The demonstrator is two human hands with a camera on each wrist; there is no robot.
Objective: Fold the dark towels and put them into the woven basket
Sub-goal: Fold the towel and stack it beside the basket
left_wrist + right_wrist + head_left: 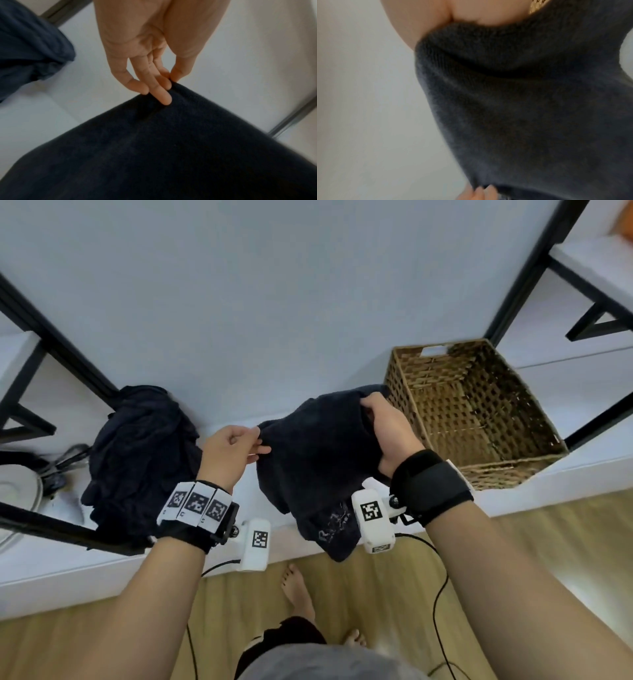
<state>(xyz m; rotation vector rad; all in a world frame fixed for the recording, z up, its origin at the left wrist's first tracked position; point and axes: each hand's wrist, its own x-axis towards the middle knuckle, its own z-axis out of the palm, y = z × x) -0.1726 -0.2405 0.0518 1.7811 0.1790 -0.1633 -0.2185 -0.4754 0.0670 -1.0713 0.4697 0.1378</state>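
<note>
Above the white shelf [308, 320], a dark towel [308, 460] hangs between both hands: left hand [229, 453] pinches one edge, right hand [387, 433] grips the other bunched. It looks soft and limp, best held by its corners. More towels [137, 453] lie heaped left; the empty basket [479, 446] sits right, above wood flooring.
</note>
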